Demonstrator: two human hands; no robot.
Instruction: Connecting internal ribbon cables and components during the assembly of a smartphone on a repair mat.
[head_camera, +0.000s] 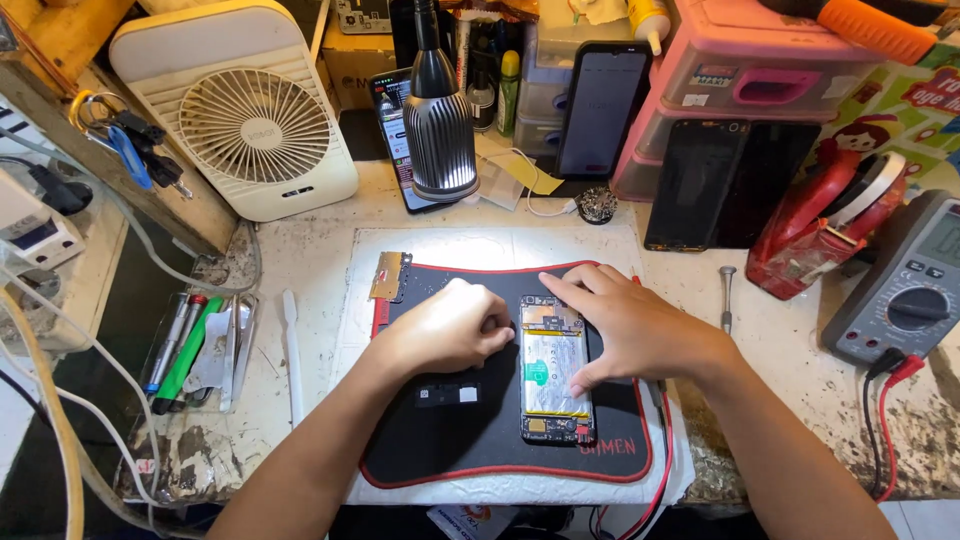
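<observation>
Nearest, at the bottom edge: two bare forearms, reaching up over a black mat with red border (500, 455) on the bench (800, 370). On the mat, an opened phone (556, 368) lying flat, back cover off, battery showing (silver, with a small green label). Left hand (452, 328) curled into a loose fist just beside the phone's upper left edge, fingertips close to the frame; cannot tell whether something small is pinched there. Right hand (628, 325) spread open and flat, fingers resting on the phone's top and right side, thumb touching the battery area. Holding nothing else.

Also on the mat: a small gold circuit board (388, 276) at the upper left corner, a little black part (448, 394) below the left hand. To the right, on the bench, a screwdriver (727, 298), further right a grey multimeter (905, 290). Behind, a lamp (438, 120) shining down, a white fan (250, 120) at left.
</observation>
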